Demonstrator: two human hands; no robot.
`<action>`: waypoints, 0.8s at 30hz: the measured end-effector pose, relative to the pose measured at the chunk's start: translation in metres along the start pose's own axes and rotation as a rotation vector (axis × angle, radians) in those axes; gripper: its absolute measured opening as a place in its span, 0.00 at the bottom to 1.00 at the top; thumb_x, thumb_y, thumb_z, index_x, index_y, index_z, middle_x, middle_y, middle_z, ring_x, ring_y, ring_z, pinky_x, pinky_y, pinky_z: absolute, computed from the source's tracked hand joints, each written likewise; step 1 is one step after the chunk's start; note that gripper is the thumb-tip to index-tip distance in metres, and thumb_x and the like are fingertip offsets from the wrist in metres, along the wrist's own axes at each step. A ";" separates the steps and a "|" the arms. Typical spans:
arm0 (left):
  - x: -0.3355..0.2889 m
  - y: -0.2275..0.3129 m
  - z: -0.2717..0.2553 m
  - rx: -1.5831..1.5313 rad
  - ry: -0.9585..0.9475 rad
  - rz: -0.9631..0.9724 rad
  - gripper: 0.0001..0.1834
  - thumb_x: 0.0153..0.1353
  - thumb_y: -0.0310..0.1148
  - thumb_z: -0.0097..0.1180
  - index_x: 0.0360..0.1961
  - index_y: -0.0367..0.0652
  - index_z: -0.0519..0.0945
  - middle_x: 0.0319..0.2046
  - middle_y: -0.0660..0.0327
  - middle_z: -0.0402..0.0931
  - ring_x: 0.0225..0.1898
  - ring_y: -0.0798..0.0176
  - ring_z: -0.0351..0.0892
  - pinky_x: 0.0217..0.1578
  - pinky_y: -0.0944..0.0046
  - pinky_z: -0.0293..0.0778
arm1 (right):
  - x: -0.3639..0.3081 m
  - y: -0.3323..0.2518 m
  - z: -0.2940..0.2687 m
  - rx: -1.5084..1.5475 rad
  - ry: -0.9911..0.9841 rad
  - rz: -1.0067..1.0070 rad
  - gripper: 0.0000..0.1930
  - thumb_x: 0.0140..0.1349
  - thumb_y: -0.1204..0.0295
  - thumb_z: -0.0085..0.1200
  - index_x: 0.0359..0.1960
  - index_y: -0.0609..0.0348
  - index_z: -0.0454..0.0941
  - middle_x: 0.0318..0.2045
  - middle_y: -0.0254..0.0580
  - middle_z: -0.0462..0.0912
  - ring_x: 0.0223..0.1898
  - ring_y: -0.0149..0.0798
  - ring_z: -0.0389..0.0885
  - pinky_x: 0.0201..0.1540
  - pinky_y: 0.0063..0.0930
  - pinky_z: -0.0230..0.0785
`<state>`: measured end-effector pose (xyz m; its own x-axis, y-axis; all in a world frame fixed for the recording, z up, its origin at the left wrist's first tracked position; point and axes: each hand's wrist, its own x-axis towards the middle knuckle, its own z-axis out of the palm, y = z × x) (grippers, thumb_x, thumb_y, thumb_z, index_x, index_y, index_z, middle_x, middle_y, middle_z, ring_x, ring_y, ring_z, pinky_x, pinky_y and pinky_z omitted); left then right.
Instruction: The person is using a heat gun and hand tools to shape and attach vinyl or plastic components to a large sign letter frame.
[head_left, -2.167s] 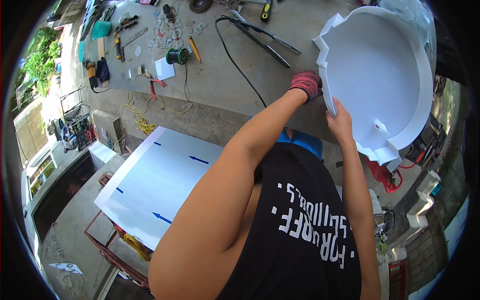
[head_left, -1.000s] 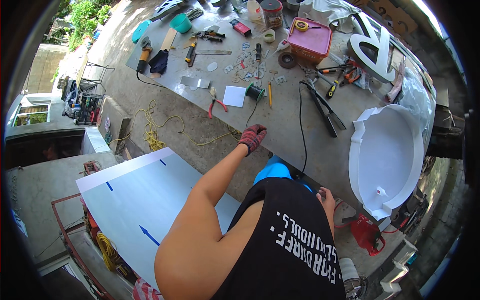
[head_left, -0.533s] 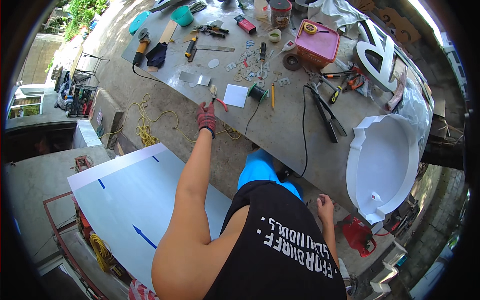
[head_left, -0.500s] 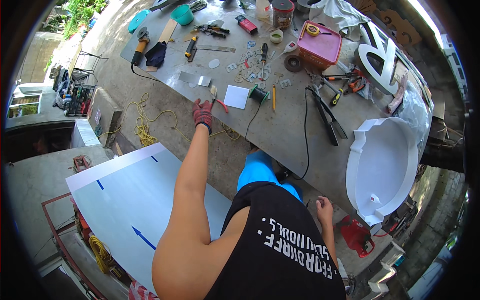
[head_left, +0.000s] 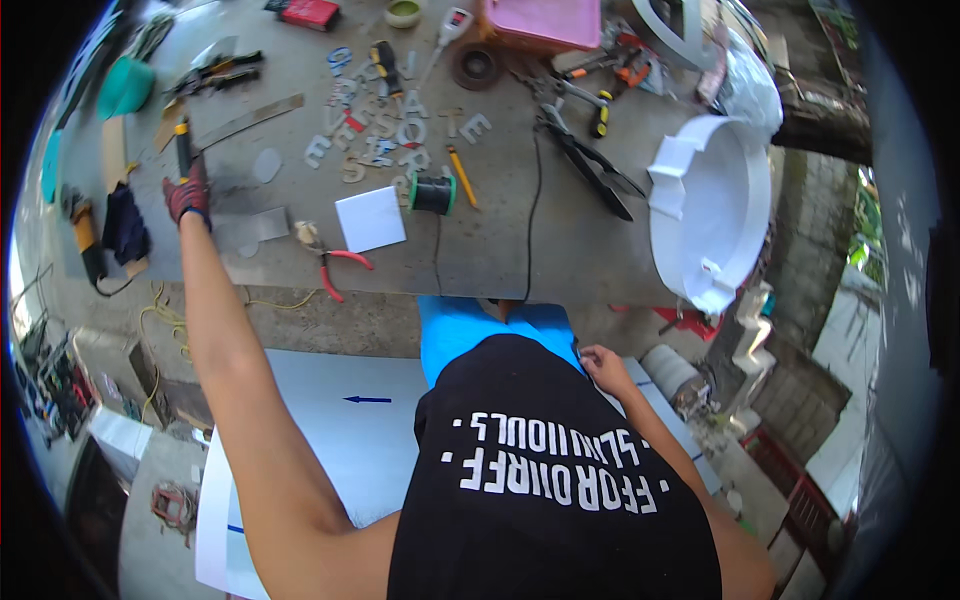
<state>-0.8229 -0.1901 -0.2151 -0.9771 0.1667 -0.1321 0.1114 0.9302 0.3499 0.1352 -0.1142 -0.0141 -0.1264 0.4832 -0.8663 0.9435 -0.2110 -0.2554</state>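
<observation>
My left hand (head_left: 187, 195), in a red and dark work glove, reaches to the left part of the metal table. Its fingers close round the lower end of a yellow-and-black utility knife (head_left: 183, 148); motion blurs the grip a little. A thin metal plate (head_left: 262, 228) and a flat steel strip (head_left: 250, 121) lie beside that hand. Red-handled pliers (head_left: 330, 270) rest near the table's front edge. My bare right hand (head_left: 607, 370) hangs by the blue shorts, away from the table, with loosely bent fingers and nothing visible in it.
Cut-out letters (head_left: 405, 130) lie mid-table near a white square (head_left: 371, 219), a wire spool (head_left: 433, 195) and a pencil (head_left: 462, 178). An angle grinder (head_left: 88, 240) sits at the left. A white shaped tray (head_left: 712, 215) stands at the right. Behind me is a pale panel (head_left: 330, 430).
My left hand has moved left and farther over the table, from the front edge near the pliers to the utility knife. The view has turned and come closer. My right hand still hangs low.
</observation>
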 end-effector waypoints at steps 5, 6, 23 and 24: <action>-0.008 0.061 0.049 0.307 -0.167 0.091 0.57 0.49 0.74 0.64 0.74 0.49 0.69 0.64 0.45 0.76 0.67 0.45 0.75 0.68 0.46 0.68 | -0.030 -0.031 -0.001 0.093 0.114 0.213 0.18 0.67 0.67 0.59 0.55 0.63 0.82 0.44 0.54 0.89 0.46 0.48 0.89 0.52 0.39 0.79; 0.015 0.031 0.033 0.315 -0.113 0.121 0.55 0.51 0.73 0.63 0.72 0.48 0.70 0.62 0.45 0.79 0.65 0.45 0.77 0.66 0.47 0.69 | -0.024 -0.036 0.000 0.096 0.096 0.169 0.18 0.67 0.67 0.58 0.55 0.63 0.82 0.44 0.54 0.89 0.46 0.48 0.89 0.52 0.39 0.79; -0.380 0.152 -0.082 -0.809 -0.417 0.277 0.18 0.71 0.40 0.51 0.55 0.40 0.78 0.37 0.63 0.79 0.35 0.68 0.77 0.37 0.66 0.74 | -0.019 -0.017 -0.047 0.246 0.278 -0.371 0.12 0.70 0.70 0.55 0.50 0.63 0.81 0.47 0.51 0.86 0.49 0.53 0.86 0.53 0.43 0.77; -0.441 0.173 -0.077 -0.887 -0.592 0.267 0.19 0.72 0.40 0.53 0.57 0.40 0.78 0.38 0.63 0.79 0.36 0.69 0.77 0.36 0.67 0.75 | -0.019 -0.016 -0.057 0.294 0.302 -0.468 0.12 0.70 0.70 0.55 0.50 0.63 0.81 0.47 0.51 0.86 0.49 0.52 0.85 0.54 0.42 0.76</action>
<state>-0.3870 -0.1277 -0.0251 -0.6728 0.6788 -0.2943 -0.0954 0.3149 0.9443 0.1401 -0.0718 0.0305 -0.3730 0.7905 -0.4857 0.6801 -0.1231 -0.7227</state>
